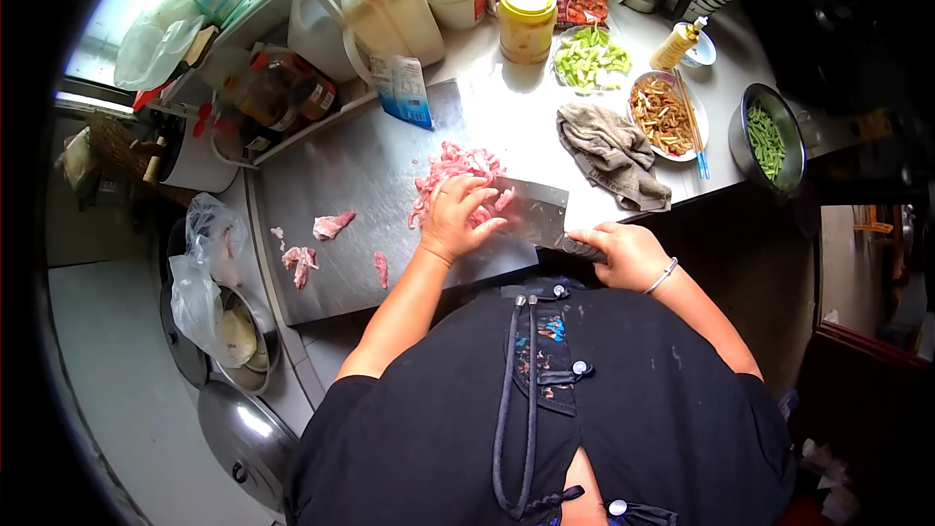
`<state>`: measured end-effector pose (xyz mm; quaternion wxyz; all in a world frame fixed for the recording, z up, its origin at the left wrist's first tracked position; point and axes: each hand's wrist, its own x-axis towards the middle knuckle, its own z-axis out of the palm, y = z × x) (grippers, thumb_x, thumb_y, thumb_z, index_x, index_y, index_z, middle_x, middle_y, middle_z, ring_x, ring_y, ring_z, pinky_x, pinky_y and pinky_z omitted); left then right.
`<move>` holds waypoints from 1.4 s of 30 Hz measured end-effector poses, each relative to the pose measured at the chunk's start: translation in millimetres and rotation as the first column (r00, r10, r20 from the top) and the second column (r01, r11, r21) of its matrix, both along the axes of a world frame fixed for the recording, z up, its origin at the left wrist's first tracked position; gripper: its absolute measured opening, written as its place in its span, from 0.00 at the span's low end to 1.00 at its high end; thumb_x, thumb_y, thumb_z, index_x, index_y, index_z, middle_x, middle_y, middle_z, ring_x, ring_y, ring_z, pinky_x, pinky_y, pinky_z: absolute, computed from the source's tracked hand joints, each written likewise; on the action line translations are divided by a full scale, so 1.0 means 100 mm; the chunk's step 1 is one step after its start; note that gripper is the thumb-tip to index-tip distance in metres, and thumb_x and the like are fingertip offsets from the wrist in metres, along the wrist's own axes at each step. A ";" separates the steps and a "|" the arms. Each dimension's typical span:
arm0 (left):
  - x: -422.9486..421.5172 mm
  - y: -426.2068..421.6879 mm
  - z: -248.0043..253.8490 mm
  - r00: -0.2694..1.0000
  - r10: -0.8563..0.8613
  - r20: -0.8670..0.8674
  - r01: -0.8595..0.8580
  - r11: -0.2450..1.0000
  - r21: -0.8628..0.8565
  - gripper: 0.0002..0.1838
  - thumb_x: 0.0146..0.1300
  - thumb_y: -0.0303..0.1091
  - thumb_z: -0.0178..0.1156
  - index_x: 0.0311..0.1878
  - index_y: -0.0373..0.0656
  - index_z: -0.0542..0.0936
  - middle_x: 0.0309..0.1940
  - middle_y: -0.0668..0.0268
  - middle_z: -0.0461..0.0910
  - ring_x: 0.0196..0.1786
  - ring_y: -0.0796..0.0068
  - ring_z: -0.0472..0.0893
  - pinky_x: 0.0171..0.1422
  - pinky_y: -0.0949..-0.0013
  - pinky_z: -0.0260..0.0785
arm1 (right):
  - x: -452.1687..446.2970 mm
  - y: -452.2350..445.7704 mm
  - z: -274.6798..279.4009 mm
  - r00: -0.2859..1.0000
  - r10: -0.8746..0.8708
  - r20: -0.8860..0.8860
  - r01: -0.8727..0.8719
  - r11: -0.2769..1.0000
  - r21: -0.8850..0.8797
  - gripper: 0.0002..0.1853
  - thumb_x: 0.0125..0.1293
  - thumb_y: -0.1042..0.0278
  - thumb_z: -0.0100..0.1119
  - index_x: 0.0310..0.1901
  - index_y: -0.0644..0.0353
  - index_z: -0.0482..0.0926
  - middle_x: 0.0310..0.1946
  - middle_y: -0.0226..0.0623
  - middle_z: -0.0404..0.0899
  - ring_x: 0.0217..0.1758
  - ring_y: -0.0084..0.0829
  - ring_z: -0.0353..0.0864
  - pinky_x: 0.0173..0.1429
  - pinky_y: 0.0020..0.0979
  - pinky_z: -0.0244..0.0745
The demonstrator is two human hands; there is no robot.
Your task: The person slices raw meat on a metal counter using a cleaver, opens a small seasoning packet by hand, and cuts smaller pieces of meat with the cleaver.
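With the heap of sliced raw meat (450,158) as the clock's centre, the right hand (628,255) is nearest the body, at 4 o'clock, its fingers wrapped around the handle of a cleaver (536,219). The broad blade reaches leftward from that fist and lies beside the heap's right edge. The left hand (453,219) rests over the near side of the heap, fingers curled and spread apart, thumb pointing at the blade; whether it pinches a slice I cannot tell. The heap sits on the steel-surfaced part of the worktop (380,151). A thin meat strip (381,270) lies close by between 7 and 8 o'clock, with two larger meat chunks (333,225) farther out between 8 and 9. Beyond, a crumpled dishcloth (609,151) lies between 2 and 3, and a blue-and-white packet (402,97) stands at 11. Farther off between 2 and 3, a plate of brown shreds (662,115) carries a pair of chopsticks (694,122); between 1 and 2 are chopped green vegetables (592,58), and at 1 a yellow-lidded jar (527,24). A large plastic jug (394,10) stands at 11, past the packet. Farthest, almost at 3, is a metal bowl of green beans (767,143).
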<state>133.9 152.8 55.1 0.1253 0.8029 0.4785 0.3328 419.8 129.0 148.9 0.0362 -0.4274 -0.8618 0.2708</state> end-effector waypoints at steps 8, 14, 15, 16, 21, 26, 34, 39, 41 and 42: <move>0.25 0.02 -0.11 0.990 0.137 -0.014 -0.135 0.986 0.095 0.09 0.49 0.30 0.63 0.36 0.45 0.79 0.40 0.64 0.75 0.47 0.60 0.74 0.55 0.59 0.64 | -0.05 -0.02 -0.01 0.999 -0.010 -0.042 0.007 0.999 -0.053 0.27 0.43 0.73 0.60 0.51 0.48 0.77 0.31 0.38 0.78 0.36 0.40 0.79 0.41 0.36 0.76; -0.09 -0.02 -0.32 0.945 0.312 -0.093 -0.307 0.949 0.069 0.08 0.49 0.31 0.63 0.35 0.47 0.79 0.41 0.66 0.76 0.49 0.63 0.74 0.58 0.58 0.62 | 0.12 -0.04 0.19 0.997 -0.044 -0.060 0.036 0.991 -0.128 0.28 0.43 0.73 0.59 0.52 0.49 0.77 0.36 0.40 0.79 0.38 0.40 0.80 0.43 0.36 0.76; -0.14 -0.02 -0.33 0.933 0.340 -0.119 -0.335 0.940 0.056 0.07 0.50 0.32 0.62 0.34 0.47 0.79 0.42 0.67 0.76 0.51 0.64 0.73 0.60 0.57 0.60 | 0.17 -0.04 0.22 0.994 -0.062 -0.093 0.051 0.992 -0.117 0.28 0.43 0.74 0.59 0.52 0.50 0.77 0.37 0.40 0.80 0.39 0.41 0.80 0.44 0.35 0.76; -0.18 0.01 -0.33 0.935 0.331 -0.128 -0.323 0.943 0.082 0.06 0.49 0.34 0.64 0.32 0.48 0.80 0.40 0.67 0.76 0.49 0.64 0.73 0.58 0.58 0.61 | 0.23 -0.04 0.25 0.995 -0.072 -0.072 0.063 0.991 -0.118 0.28 0.43 0.74 0.58 0.53 0.50 0.77 0.39 0.41 0.80 0.40 0.41 0.80 0.45 0.35 0.76; -0.16 0.22 -0.26 0.942 0.314 -0.115 -0.313 0.949 0.025 0.09 0.46 0.36 0.66 0.32 0.49 0.80 0.37 0.69 0.76 0.45 0.65 0.73 0.54 0.61 0.62 | 0.39 -0.08 0.34 0.997 -0.058 0.049 0.056 0.998 0.033 0.27 0.41 0.76 0.57 0.49 0.51 0.78 0.33 0.36 0.79 0.36 0.38 0.79 0.40 0.35 0.76; 0.07 0.51 -0.24 0.959 0.227 -0.171 -0.236 0.971 -0.038 0.16 0.44 0.41 0.68 0.38 0.51 0.82 0.45 0.65 0.75 0.53 0.63 0.70 0.62 0.57 0.58 | 0.43 -0.13 0.35 0.997 -0.060 0.048 0.058 0.997 0.044 0.27 0.40 0.78 0.58 0.48 0.51 0.79 0.35 0.36 0.80 0.37 0.37 0.80 0.41 0.33 0.76; 0.32 0.63 -0.13 0.859 0.093 -0.503 -0.310 0.877 -0.367 0.14 0.47 0.43 0.65 0.39 0.52 0.82 0.45 0.62 0.75 0.55 0.60 0.70 0.61 0.46 0.58 | 0.49 -0.16 0.22 0.997 -0.069 0.020 0.068 0.997 0.028 0.26 0.41 0.76 0.57 0.48 0.52 0.78 0.35 0.36 0.80 0.37 0.37 0.80 0.41 0.33 0.76; 0.12 0.71 -0.29 0.865 0.112 -0.490 -0.332 0.859 -0.390 0.09 0.47 0.34 0.64 0.34 0.48 0.81 0.40 0.61 0.76 0.49 0.57 0.74 0.55 0.54 0.67 | 0.46 -0.09 0.17 0.997 -0.071 0.014 0.071 0.997 0.013 0.26 0.42 0.76 0.58 0.49 0.52 0.78 0.35 0.36 0.80 0.38 0.37 0.80 0.42 0.34 0.76; -0.01 0.72 -0.22 0.914 0.076 -0.399 -0.274 0.841 -0.467 0.06 0.47 0.28 0.63 0.31 0.45 0.80 0.38 0.59 0.76 0.48 0.56 0.74 0.53 0.61 0.69 | 0.43 -0.06 0.14 0.998 -0.061 0.008 0.061 0.998 0.007 0.26 0.42 0.76 0.58 0.49 0.52 0.78 0.35 0.37 0.80 0.38 0.38 0.80 0.42 0.34 0.76; -0.07 0.75 -0.20 0.923 0.083 -0.376 -0.271 0.834 -0.481 0.08 0.45 0.25 0.63 0.32 0.44 0.80 0.36 0.57 0.76 0.45 0.55 0.75 0.50 0.62 0.69 | 0.40 -0.03 0.12 0.999 -0.052 0.004 0.052 0.999 0.000 0.26 0.42 0.75 0.58 0.49 0.52 0.78 0.35 0.37 0.80 0.38 0.38 0.80 0.42 0.34 0.76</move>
